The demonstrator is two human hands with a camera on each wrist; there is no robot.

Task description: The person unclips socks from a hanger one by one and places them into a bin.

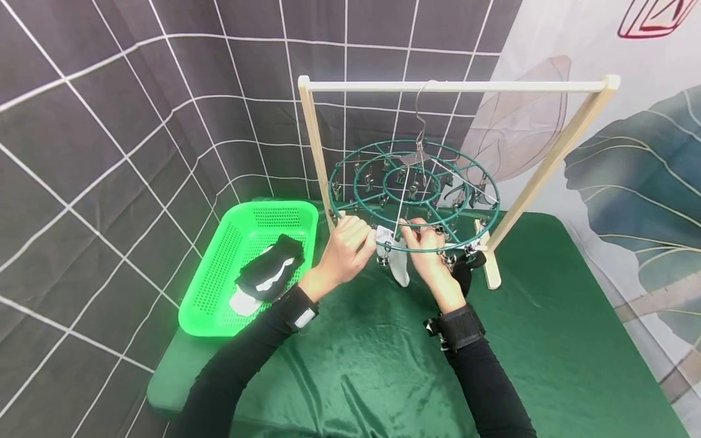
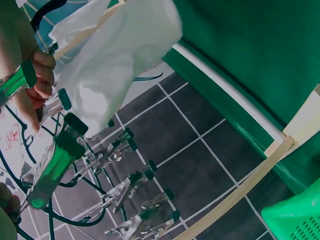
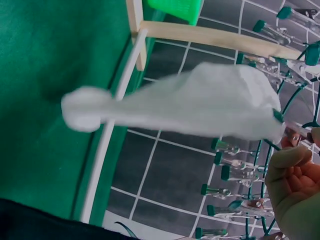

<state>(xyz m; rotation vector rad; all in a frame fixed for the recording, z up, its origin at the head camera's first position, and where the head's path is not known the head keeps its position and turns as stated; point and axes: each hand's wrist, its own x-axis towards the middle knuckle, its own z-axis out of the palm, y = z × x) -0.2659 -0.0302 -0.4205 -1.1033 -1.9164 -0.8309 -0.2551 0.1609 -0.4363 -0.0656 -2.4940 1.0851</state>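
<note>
Both hands, left (image 1: 350, 249) and right (image 1: 429, 252), pinch the white sock (image 1: 398, 261) hanging lengthwise, toe down.

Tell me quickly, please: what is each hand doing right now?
Left hand: fingers curled, gripping the white sock at the round clip hanger.
Right hand: fingers curled, pinching a clip on the hanger's outer ring.

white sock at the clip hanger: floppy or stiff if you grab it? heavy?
The white sock is probably floppy: it hangs limp below the round clip hanger and droops with soft folds in the right wrist view. It looks light, since the hanger shows little tilt. Its knit surface likely grips fingers rather than slipping.
</note>
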